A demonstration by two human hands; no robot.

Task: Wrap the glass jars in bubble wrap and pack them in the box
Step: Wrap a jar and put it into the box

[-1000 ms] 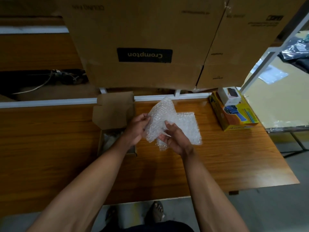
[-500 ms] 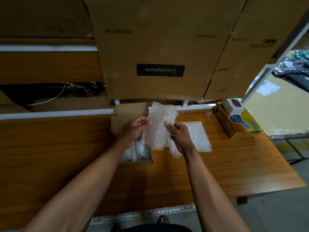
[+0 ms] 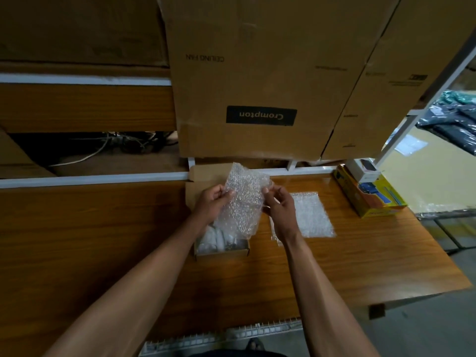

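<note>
A clear sheet of bubble wrap [image 3: 243, 202] hangs upright between my hands above the small open cardboard box [image 3: 221, 254]. My left hand [image 3: 210, 202] pinches its left edge and my right hand [image 3: 279, 206] pinches its right edge. Inside the box lie pale wrapped bundles [image 3: 215, 239]; the sheet and my left hand hide much of them, and no bare jar shows. The box's flap [image 3: 206, 173] stands open at the back. More flat bubble wrap [image 3: 313, 217] lies on the wooden table [image 3: 103, 240], right of my right hand.
Large cardboard cartons [image 3: 257, 73] hang over the table's back edge on a white rack. A yellow box [image 3: 371, 199] with a small white box [image 3: 364, 169] on top sits at the back right. Cables [image 3: 116, 144] lie behind the rail at left.
Both hands have lifted the bubble wrap sheet and spread it flat and upright over the box. The camera has tilted up, showing more of the cartons.
</note>
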